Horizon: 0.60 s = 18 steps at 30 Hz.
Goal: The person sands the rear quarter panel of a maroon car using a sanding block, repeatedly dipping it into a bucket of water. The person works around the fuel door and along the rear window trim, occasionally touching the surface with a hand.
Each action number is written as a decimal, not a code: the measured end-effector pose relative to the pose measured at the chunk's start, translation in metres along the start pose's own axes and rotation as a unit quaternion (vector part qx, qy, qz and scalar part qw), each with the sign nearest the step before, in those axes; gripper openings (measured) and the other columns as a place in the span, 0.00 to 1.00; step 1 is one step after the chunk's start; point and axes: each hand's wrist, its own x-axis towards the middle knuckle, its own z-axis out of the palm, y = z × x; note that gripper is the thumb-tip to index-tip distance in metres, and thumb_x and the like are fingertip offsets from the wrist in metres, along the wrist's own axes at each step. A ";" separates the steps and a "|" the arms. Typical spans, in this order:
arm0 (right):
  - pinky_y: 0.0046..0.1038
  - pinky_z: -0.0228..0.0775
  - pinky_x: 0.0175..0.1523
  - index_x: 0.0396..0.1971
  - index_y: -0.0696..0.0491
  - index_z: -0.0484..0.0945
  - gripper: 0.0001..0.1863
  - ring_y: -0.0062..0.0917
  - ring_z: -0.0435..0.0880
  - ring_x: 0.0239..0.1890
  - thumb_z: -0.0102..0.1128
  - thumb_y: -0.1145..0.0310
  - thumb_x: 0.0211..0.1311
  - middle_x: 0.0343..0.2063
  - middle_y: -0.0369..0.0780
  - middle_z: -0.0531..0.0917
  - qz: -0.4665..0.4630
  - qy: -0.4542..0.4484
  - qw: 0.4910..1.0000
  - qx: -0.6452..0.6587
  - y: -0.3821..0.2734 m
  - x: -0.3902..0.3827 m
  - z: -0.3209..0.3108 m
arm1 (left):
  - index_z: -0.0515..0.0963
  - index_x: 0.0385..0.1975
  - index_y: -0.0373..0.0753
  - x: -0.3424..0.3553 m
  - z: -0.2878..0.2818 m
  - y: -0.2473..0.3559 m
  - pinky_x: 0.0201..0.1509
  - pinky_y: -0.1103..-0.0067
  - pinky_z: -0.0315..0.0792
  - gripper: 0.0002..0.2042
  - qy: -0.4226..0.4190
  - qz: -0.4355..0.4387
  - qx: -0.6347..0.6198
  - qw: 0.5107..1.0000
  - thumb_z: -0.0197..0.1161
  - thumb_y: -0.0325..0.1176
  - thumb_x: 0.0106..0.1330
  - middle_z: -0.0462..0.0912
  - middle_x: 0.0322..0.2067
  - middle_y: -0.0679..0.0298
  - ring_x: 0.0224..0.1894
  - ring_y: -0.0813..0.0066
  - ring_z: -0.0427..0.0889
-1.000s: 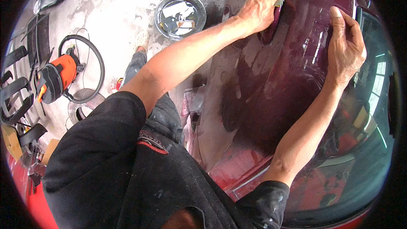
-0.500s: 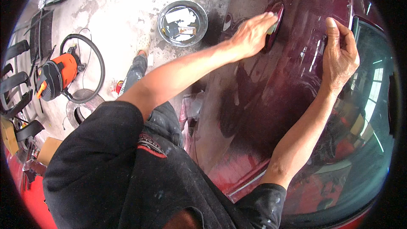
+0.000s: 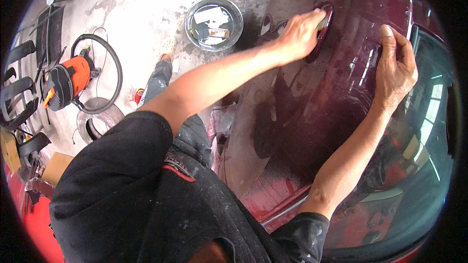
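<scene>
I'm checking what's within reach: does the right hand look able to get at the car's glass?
Probably yes: the right hand is right beside the glass, holds nothing visible, and no object seems to block the way.

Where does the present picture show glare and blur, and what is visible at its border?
Head view: strong light washes out much of the floor; head view: white reflections streak the dark red car panel and the window; head view: the left hand looks somewhat soft-edged, the right hand clearer; head view: the fisheye leaves a dark, rounded border.
</scene>
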 end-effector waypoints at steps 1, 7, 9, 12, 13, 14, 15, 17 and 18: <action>0.23 0.76 0.43 0.38 0.48 0.90 0.13 0.17 0.86 0.34 0.73 0.55 0.61 0.29 0.35 0.89 0.000 0.000 1.000 0.016 0.004 0.000 0.001 | 0.76 0.52 0.26 0.018 0.002 -0.005 0.46 0.60 0.83 0.15 -0.047 -0.054 0.004 0.997 0.53 0.20 0.68 0.81 0.46 0.35 0.43 0.39 0.84; 0.22 0.76 0.43 0.38 0.48 0.90 0.14 0.16 0.86 0.34 0.73 0.54 0.62 0.29 0.35 0.89 -0.001 0.000 1.000 -0.005 0.005 -0.002 0.003 | 0.74 0.56 0.26 -0.040 -0.004 0.016 0.62 0.62 0.77 0.17 -0.005 -0.051 -0.007 0.999 0.51 0.19 0.69 0.78 0.51 0.34 0.56 0.41 0.79; 0.22 0.76 0.43 0.38 0.47 0.90 0.14 0.16 0.86 0.34 0.73 0.53 0.62 0.29 0.34 0.90 0.001 0.000 1.000 0.005 0.006 -0.001 0.003 | 0.73 0.55 0.26 -0.028 0.000 0.013 0.56 0.59 0.79 0.16 -0.006 -0.022 0.014 1.000 0.51 0.18 0.68 0.80 0.47 0.34 0.51 0.38 0.81; 0.22 0.76 0.42 0.38 0.47 0.90 0.14 0.16 0.86 0.34 0.73 0.53 0.62 0.29 0.34 0.90 -0.007 0.000 1.000 0.000 0.007 0.000 0.004 | 0.74 0.52 0.28 0.033 -0.006 -0.003 0.43 0.56 0.81 0.16 -0.127 -0.052 0.078 0.988 0.52 0.17 0.63 0.82 0.42 0.37 0.41 0.40 0.84; 0.22 0.76 0.42 0.38 0.47 0.90 0.14 0.16 0.86 0.34 0.73 0.53 0.61 0.29 0.34 0.89 -0.015 0.004 1.000 -0.013 0.003 -0.001 0.004 | 0.74 0.53 0.29 0.038 -0.012 -0.005 0.42 0.56 0.81 0.17 -0.157 -0.057 0.074 0.983 0.52 0.18 0.63 0.82 0.42 0.37 0.41 0.41 0.85; 0.22 0.76 0.42 0.38 0.46 0.90 0.13 0.16 0.86 0.34 0.73 0.54 0.61 0.29 0.34 0.89 -0.023 0.009 0.999 -0.026 0.002 0.000 0.005 | 0.74 0.53 0.29 0.042 -0.014 -0.008 0.42 0.57 0.82 0.18 -0.187 -0.060 0.071 0.978 0.51 0.18 0.63 0.82 0.43 0.37 0.40 0.41 0.85; 0.22 0.76 0.42 0.38 0.46 0.90 0.13 0.16 0.86 0.33 0.73 0.54 0.61 0.28 0.35 0.89 -0.020 0.002 0.999 -0.027 0.003 0.002 0.004 | 0.74 0.54 0.28 0.026 -0.008 -0.013 0.48 0.60 0.83 0.19 -0.064 0.051 0.085 0.993 0.52 0.18 0.62 0.82 0.47 0.38 0.45 0.44 0.85; 0.23 0.77 0.42 0.38 0.46 0.90 0.13 0.17 0.86 0.33 0.73 0.54 0.61 0.28 0.35 0.89 -0.029 0.009 0.999 -0.016 0.005 0.001 0.005 | 0.73 0.54 0.25 -0.019 -0.012 0.002 0.58 0.64 0.80 0.20 -0.072 0.112 0.148 0.980 0.54 0.19 0.60 0.78 0.55 0.38 0.56 0.45 0.81; 0.23 0.77 0.43 0.38 0.46 0.90 0.13 0.17 0.86 0.33 0.73 0.54 0.61 0.28 0.35 0.89 -0.033 0.015 0.999 -0.010 0.007 0.000 0.006 | 0.73 0.54 0.24 -0.035 -0.019 0.020 0.61 0.65 0.78 0.21 -0.103 0.101 0.190 0.971 0.55 0.20 0.59 0.77 0.57 0.40 0.59 0.46 0.79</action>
